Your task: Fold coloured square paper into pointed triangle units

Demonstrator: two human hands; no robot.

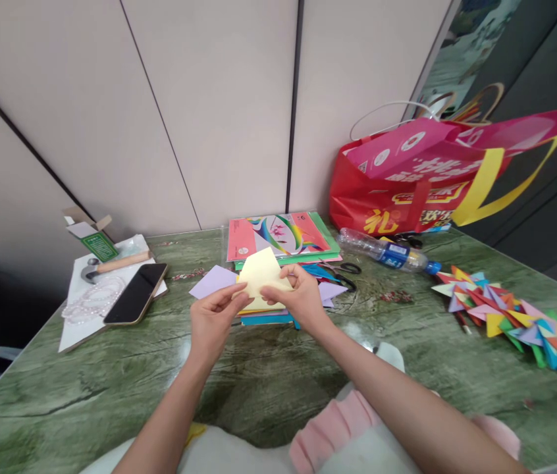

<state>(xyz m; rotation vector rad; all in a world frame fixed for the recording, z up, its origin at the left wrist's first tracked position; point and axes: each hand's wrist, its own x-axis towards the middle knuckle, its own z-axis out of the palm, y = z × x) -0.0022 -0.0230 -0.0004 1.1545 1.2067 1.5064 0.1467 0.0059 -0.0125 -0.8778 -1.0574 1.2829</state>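
A pale yellow sheet of paper [262, 271], folded to a point at its top, is held up between both hands over the table. My left hand [215, 320] pinches its left edge between thumb and fingers. On the right side, my right hand [303, 296] grips the sheet with the thumb across its front. Beneath and behind it lie purple paper pieces [215, 282] and a stack with blue paper [266, 318]. The black-handled scissors [350, 268] rest just right of the stack, partly covered by paper.
A pack of coloured paper [278, 236] lies against the wall. Right of it are a plastic bottle [382, 250], a red bag [407, 178] and many folded paper pieces [515, 316]. At left are a phone [136, 294], a hammer [120, 263] and a green box [97, 242].
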